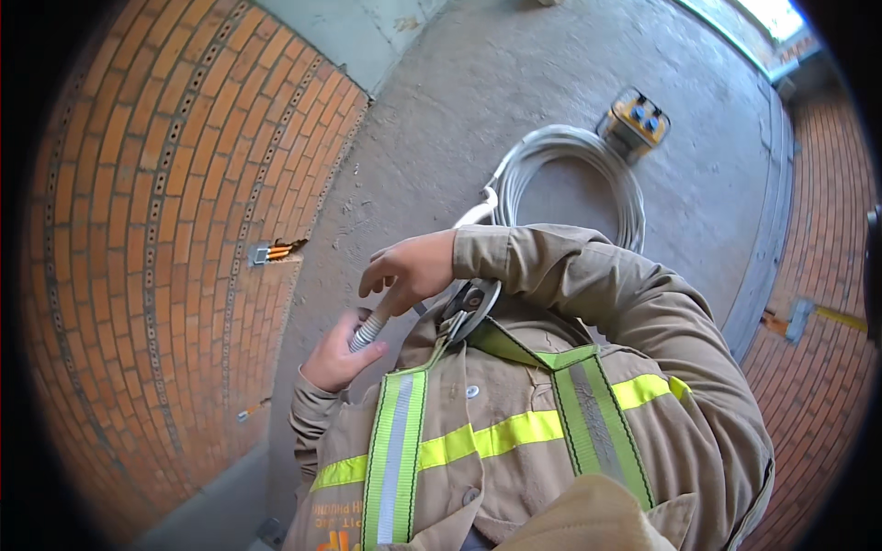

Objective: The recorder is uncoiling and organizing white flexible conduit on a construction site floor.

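Note:
My left hand (338, 356) is closed round a pale, finely ribbed flexible tube (368, 332), its thumb lying along it. Just above and to the right, my right hand (413, 269) curls its fingers over the smoother whitish upper part of the same piece. My right forearm crosses in front of my chest and hides part of what lies behind it. Beyond the right wrist, a white tube end (478, 210) bends off a large coil of white tubing (634, 197) on the floor. Whether the held piece joins this coil is hidden.
A yellow and black box-shaped device (636, 124) stands beside the coil on the rough concrete floor (441, 119). A brick wall (184, 211) on the left holds a metal box with orange tubes (266, 253). Green straps (395, 459) and a pale-rimmed round item (480, 312) are on my chest.

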Motion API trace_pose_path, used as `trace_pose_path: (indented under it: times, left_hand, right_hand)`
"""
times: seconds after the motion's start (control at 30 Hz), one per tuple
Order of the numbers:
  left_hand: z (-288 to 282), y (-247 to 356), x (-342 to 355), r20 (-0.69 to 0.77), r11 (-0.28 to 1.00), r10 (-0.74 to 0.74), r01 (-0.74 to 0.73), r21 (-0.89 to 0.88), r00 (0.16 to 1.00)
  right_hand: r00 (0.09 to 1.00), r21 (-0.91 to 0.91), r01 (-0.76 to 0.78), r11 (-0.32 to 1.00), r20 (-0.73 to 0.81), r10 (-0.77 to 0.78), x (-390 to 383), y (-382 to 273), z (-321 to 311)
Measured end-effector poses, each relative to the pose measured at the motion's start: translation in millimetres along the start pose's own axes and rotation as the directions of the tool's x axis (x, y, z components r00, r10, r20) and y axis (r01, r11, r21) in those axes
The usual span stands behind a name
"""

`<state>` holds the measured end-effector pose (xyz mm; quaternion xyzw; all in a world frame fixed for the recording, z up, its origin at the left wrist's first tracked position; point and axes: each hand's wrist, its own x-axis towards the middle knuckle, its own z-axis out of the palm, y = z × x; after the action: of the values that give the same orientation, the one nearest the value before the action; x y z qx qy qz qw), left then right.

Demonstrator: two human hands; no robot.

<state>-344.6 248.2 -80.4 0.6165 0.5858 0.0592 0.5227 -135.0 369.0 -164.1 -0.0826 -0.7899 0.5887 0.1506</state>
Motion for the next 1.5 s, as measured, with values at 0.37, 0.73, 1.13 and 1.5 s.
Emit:
trace_pose_path:
  times: [0.37,0.73,1.13,1.5]
  left_hand:
    - [124,29,-55,0.041,0.938,-0.145,0.151,-0.312,0.989]
    - [283,-254,-212,-0.003,0.812,-0.363,0.315,-0.492,0.932]
    - [392,-418,-381,-0.505,0.815,-0.488,0.164,-0.556,0.712]
    - [273,-251,-396,-0.672,0.993,0.084,-0.005,0.119,0.736]
  right_hand:
    - [0.929,-0.196,-0.201,0.96,-0.348,0.123,-116,-17,103]
    - [0.922,0.13,-0.136,0.982,-0.347,0.174,-114,14,156]
    - [0.8,0.263,-0.414,0.871,-0.352,0.487,-139,117,281]
    - [0.685,-0.339,-0.728,0.596,-0.397,0.611,-200,157,413]
